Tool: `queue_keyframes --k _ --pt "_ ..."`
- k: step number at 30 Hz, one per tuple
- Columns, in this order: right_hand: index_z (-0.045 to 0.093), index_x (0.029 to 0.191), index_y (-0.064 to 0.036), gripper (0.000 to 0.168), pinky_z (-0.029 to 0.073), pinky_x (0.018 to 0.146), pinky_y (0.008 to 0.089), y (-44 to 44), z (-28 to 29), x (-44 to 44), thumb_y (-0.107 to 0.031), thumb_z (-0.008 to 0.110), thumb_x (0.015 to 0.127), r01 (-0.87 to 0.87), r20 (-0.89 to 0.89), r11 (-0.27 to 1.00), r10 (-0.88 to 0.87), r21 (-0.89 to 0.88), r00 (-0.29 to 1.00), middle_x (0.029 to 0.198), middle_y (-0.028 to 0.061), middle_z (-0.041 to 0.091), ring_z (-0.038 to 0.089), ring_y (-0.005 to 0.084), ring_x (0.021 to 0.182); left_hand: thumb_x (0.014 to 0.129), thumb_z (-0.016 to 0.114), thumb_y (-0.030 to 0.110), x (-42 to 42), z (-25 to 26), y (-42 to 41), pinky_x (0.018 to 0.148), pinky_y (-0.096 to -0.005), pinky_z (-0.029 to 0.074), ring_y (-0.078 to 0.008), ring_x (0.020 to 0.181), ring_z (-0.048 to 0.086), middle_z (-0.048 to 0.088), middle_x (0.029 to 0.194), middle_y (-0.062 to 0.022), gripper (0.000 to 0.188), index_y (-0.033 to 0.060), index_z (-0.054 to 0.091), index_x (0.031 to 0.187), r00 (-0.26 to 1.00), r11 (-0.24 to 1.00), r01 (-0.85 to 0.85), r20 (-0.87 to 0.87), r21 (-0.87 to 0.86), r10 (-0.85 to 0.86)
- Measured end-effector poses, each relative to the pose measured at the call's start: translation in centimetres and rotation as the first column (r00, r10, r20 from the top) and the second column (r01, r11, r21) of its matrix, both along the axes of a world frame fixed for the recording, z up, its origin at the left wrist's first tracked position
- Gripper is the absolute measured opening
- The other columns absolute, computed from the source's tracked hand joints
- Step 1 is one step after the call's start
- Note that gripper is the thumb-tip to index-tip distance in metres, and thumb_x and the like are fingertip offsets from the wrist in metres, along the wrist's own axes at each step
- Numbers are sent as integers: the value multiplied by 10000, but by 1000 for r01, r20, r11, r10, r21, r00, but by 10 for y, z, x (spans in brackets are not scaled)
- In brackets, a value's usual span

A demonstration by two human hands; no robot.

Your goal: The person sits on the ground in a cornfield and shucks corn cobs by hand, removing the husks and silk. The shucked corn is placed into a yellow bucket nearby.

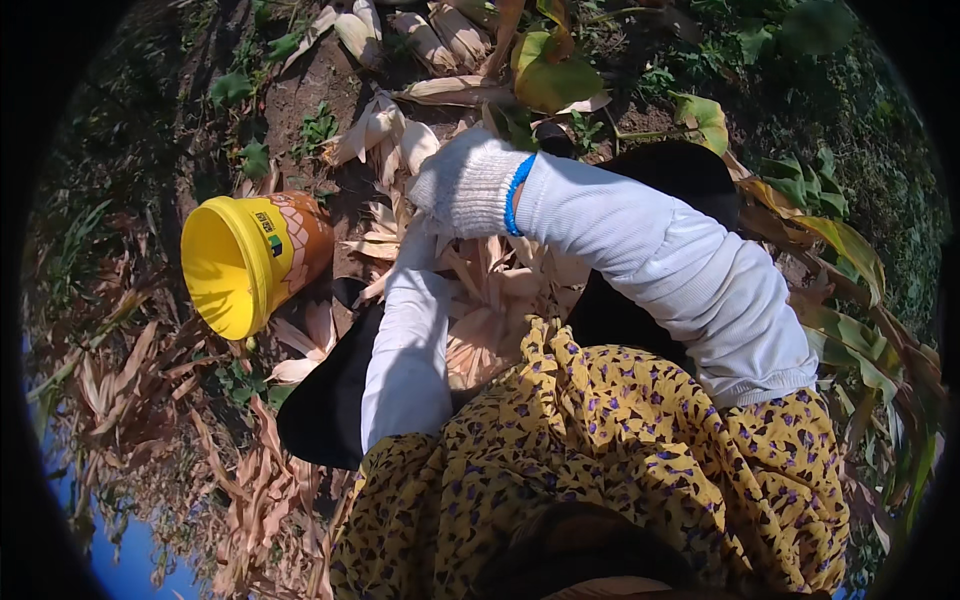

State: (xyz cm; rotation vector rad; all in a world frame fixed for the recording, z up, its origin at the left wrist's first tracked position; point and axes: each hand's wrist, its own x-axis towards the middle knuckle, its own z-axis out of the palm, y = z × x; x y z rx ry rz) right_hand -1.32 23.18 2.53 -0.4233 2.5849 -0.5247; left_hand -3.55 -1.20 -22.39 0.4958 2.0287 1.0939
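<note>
My right hand (461, 184), in a white knit glove with a blue cuff edge, reaches over a pile of dry corn husks (495, 300) and hides its own fingers. Beneath and beside it is my left hand (420, 229), mostly covered by the right glove and its wrist in a white sleeve. The two hands meet; what lies between them does not show. Several corn ears in pale husks (382, 131) lie just beyond the hands on the soil. To the left a yellow and brown plastic bucket (259, 259) rests on its side, its mouth towards the lower left.
More husked-over ears (442, 37) lie at the top. Broad green and yellowing leaves (555, 75) grow at the upper right. Dry corn stalks and leaves (262, 480) stand at the lower left, with others (862, 315) along the right. My dark-clad knees flank the husk pile.
</note>
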Motion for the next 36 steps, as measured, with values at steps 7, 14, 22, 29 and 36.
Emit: queue_keyframes --k 7,14,22,29,36 --pt "573 1290 -135 545 555 780 384 36 -44 -30 -546 526 935 522 -212 618 -741 -588 638 1071 150 670 678 301 962 731 780 137 -37 154 19 935 -380 479 -287 1132 602 598 1249 -179 621 7 528 1283 958 966 55 -258 -253 -122" --pt "619 1227 -38 549 499 800 279 -30 -81 28 -475 624 895 510 544 314 27 -801 838 1077 88 663 611 139 935 651 674 -17 -23 239 -9 920 -461 474 -365 1041 600 632 1088 -136 431 68 627 1071 174 977 198 -978 -78 -113" --pt "541 1156 -11 444 564 645 291 -72 -111 71 -357 660 904 541 527 -26 -269 -841 806 928 96 628 656 179 758 902 563 43 -4 176 -8 1046 -383 418 -307 1244 505 503 1357 -178 479 -49 454 1359 706 678 -576 -141 456 694" --pt "602 1180 -17 424 518 740 284 -92 -98 71 -307 690 883 636 603 -23 -347 -771 719 995 78 657 620 141 843 996 567 272 25 183 4 877 -293 450 -167 977 575 645 1093 -90 361 -38 585 1181 771 605 -548 68 577 633" --pt "613 1177 -5 400 515 775 283 -118 -75 81 -320 636 933 736 690 -7 -355 -677 631 1042 79 657 618 131 890 940 608 204 22 175 -17 702 -333 483 -179 764 591 640 845 -106 228 -18 617 991 590 679 -646 -335 349 734"
